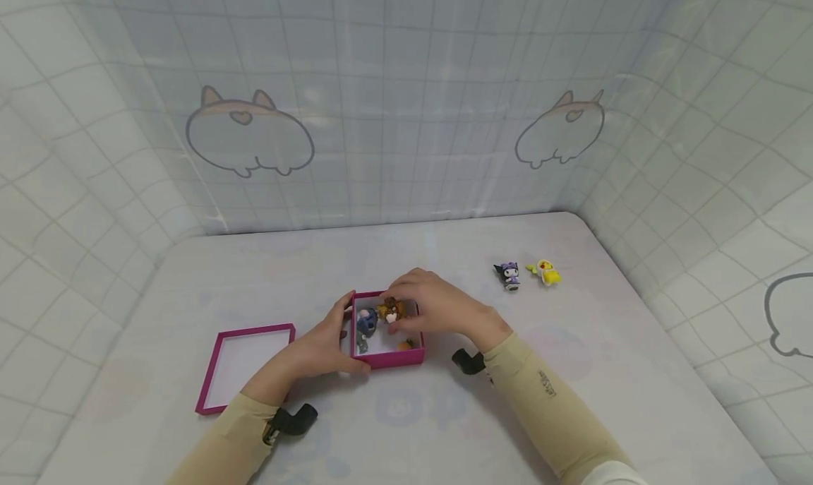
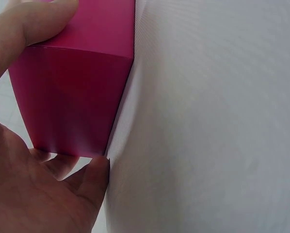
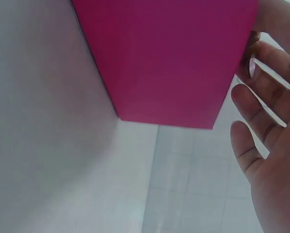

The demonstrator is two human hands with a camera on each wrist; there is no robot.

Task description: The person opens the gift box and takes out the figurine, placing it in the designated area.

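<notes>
You have a white cloth-covered table [image 1: 571,372]. At centre frame a small magenta cardboard box [image 1: 389,358] sits on it; its shallow magenta lid [image 1: 244,366] lies open-side up at lower left. At right lie a purple-and-black figurine [image 1: 508,274] and, just beside it, a yellow figurine [image 1: 547,272].

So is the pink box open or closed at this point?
Open. The pink box has no cover on it; its lid lies apart to its left, inside up. Small figures show inside, with the right hand over them.
</notes>
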